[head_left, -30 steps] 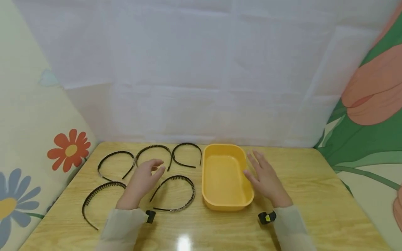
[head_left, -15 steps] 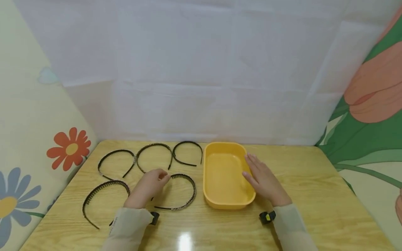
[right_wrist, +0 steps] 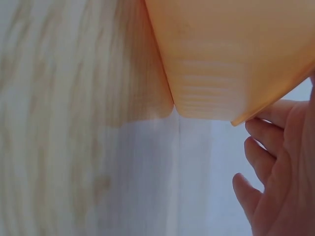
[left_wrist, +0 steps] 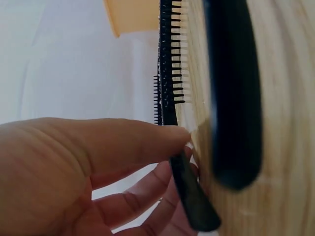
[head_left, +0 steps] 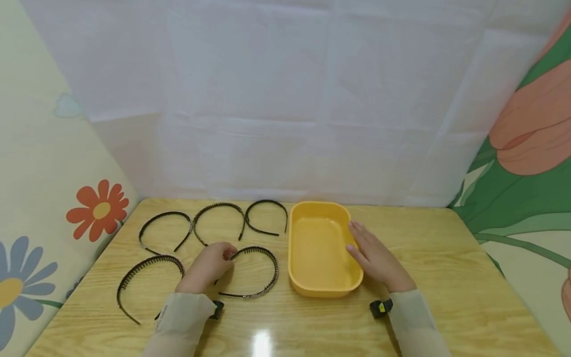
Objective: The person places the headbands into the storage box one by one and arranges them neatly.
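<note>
In the head view, my left hand [head_left: 209, 267] is at the near middle headband [head_left: 276, 270], which is black and toothed. The left wrist view has my thumb and fingers pinching this headband [left_wrist: 167, 73] close to one tip. A blurred dark strip [left_wrist: 236, 98] passes nearer the camera there. Right of the headbands stands a yellow plastic basin [head_left: 324, 291] with nothing inside. My right hand [head_left: 379, 260] rests at its right rim, fingers extended and thumb at the edge. From the right wrist, the fingers [right_wrist: 261, 160] lie outside the basin wall [right_wrist: 211, 88].
Three more black headbands, a left one [head_left: 166, 214], a middle one [head_left: 220, 205] and a right one [head_left: 267, 202], lie along the back. Another headband [head_left: 129, 277] lies at front left. A white cloth [head_left: 285, 124] hangs behind the wooden table [head_left: 312, 327].
My left hand has moved right and down onto the near middle headband, and its fingers have closed on it. My right hand has drawn its fingers together beside the basin's rim.
</note>
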`<state>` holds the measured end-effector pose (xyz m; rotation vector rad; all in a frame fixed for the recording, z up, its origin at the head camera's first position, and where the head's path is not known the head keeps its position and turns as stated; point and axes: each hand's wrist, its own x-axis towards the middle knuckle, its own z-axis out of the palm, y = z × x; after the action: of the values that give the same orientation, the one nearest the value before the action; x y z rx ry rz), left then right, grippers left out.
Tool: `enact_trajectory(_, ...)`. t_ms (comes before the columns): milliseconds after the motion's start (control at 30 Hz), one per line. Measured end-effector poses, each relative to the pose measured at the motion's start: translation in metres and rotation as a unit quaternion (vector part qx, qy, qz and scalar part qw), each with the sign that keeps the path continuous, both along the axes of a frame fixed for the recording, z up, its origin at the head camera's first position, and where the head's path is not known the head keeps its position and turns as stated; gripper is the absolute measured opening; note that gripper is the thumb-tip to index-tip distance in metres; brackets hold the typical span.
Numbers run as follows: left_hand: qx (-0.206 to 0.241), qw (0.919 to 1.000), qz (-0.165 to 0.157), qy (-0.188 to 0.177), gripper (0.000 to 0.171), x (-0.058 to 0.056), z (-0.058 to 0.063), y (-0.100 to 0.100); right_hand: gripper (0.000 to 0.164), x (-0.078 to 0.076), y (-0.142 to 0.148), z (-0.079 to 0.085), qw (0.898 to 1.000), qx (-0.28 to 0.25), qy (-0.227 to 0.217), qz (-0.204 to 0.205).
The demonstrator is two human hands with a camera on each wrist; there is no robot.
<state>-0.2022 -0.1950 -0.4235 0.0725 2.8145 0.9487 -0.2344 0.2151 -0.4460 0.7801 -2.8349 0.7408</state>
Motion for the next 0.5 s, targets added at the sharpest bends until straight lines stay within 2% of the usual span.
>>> enact_trajectory(200, -0.006, 0.9999, -0.008, 0.010, 0.033, -0.0002, -0.0016, -0.0006, 0.064, -0.0011, 0.0012, -0.0006, 1.000, 0.003, -0.011, -0.005)
enact_trajectory(500, 0.014, 0.9998, -0.005, -0.015, 0.029, 0.0005, 0.0026, -0.0008, 0.063, -0.0014, 0.0021, -0.0006, 1.000, 0.008, -0.006, -0.006)
